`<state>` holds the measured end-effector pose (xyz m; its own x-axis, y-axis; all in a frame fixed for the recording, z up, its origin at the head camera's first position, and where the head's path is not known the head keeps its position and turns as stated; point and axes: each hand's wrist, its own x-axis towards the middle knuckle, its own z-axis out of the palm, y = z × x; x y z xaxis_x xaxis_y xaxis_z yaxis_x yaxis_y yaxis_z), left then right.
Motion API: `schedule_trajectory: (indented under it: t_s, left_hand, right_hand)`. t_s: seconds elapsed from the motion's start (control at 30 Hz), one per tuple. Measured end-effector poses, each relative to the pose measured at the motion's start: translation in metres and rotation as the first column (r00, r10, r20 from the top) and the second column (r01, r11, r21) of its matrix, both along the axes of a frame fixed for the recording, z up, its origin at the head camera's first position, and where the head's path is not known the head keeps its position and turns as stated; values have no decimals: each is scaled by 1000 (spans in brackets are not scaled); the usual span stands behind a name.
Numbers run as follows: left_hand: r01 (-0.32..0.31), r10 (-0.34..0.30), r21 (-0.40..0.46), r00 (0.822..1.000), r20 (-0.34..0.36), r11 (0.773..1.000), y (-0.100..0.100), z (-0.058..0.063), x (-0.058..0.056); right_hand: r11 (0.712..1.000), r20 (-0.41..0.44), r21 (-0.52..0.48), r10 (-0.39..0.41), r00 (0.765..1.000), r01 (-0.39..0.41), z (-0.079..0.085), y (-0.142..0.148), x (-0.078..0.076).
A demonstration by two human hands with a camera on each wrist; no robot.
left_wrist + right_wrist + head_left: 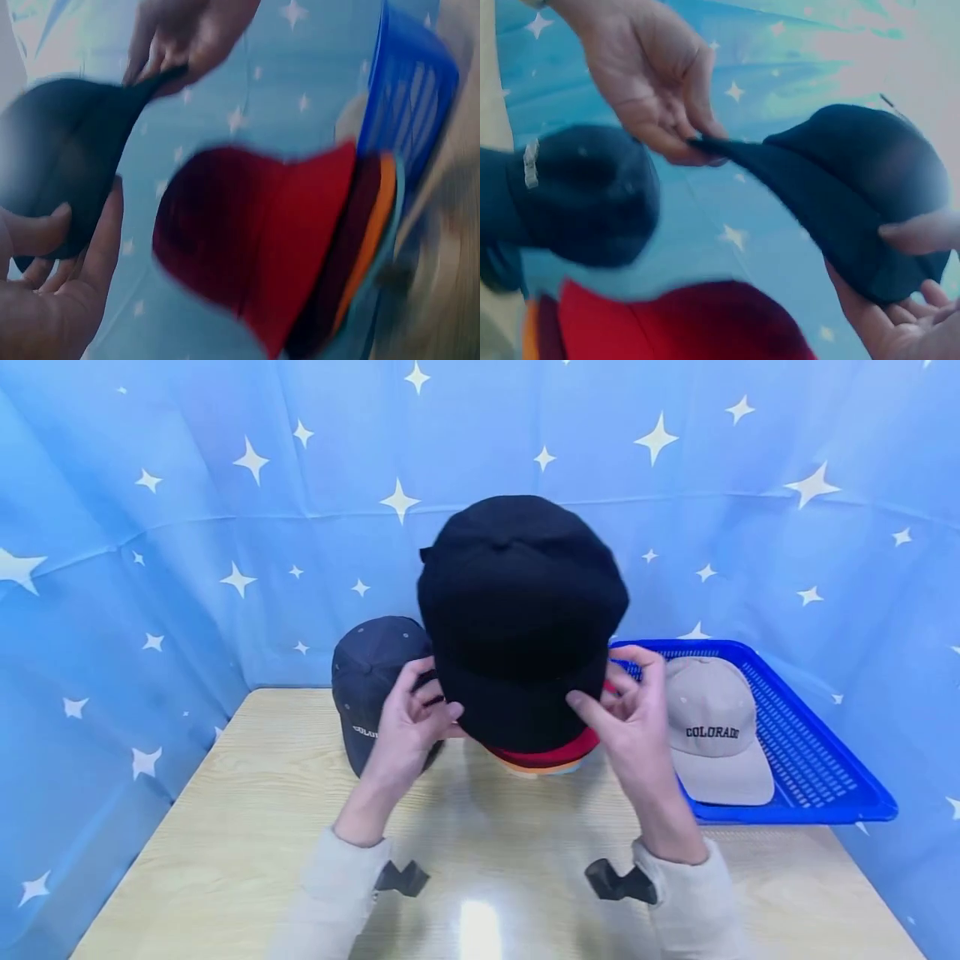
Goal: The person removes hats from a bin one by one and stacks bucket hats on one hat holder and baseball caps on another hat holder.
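The black brimmed cap (521, 602) hangs at the centre of the head view, apart from the red bucket hat (240, 225) topping a stack; its brim spans crosswise from left hand (408, 718) to right hand (633, 714), neither clearly nearer. Both hands are partly closed, thumb and fingers pinching opposite brim edges. The cap hides most of the stack; the left hand covers some of the dark blue cap's (378, 668) lettering
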<state>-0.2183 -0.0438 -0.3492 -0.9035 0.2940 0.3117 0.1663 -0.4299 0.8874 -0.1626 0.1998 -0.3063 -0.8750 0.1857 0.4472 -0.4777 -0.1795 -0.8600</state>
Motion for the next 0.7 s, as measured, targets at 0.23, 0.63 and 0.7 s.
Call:
schedule_trajectory:
  t_s: [0.23, 0.63, 0.7]
  left_hand:
    - [-10, 10, 36, 1000, 7, 999, -61, -9, -16]
    - [-121, 118, 35, 989, 84, 992, -114, -22, -36]
    - [-135, 131, 34, 986, 105, 990, -119, -25, -37]
  right_hand:
    - [999, -73, 46, -23, 997, 27, -14, -59, -28]
    - [991, 68, 132, 20, 997, -29, -39, -114, -65]
    - [991, 136, 118, 50, 989, -67, -46, -117, -67]
